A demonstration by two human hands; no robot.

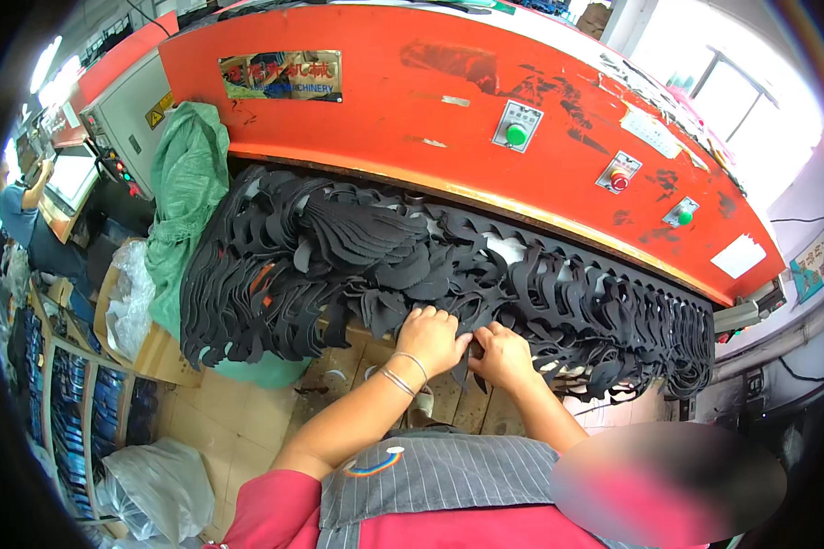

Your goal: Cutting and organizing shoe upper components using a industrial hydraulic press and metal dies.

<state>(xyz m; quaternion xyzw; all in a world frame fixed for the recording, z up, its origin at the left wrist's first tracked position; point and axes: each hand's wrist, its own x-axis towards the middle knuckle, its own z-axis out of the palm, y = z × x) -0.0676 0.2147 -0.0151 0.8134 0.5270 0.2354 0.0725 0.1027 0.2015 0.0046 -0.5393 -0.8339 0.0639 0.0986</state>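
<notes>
far left of the frame: a co-worker (29,212) in a dark top at a pale table (75,180); lower left, a rack (69,403) packed with dark blue goods and a limp, translucent plastic bag (160,485). left of centre: a green woven sack (192,165), slumped in soft folds beside the flat, scuffed face of an orange-red machine (375,119). along that machine's lower edge, from left of centre to right: a long heap of black cut-out sheets (435,274), matte and pliable, felt- or foam-like by look. at the heap's left end, wavy ribbons (238,316) in loose, drooping layers, apparently still unworked; toward the middle, a fanned stack (362,233) of curved, leaf-like pieces, perhaps already gathered. at centre: left hand (433,340), fingers bent into the heap's front edge, tips partly hidden; cannot tell whether clamped on anything. just beside, right hand (505,355), thumb and fingers close together at a dark strip (473,351); cannot tell how firmly gripped. right of centre: scalloped strips (604,311) in tight, toothed rows, with ragged ends dangling at the front, seemingly still left to do. overall, well short of finished by look; cannot tell how much already removed.
</notes>
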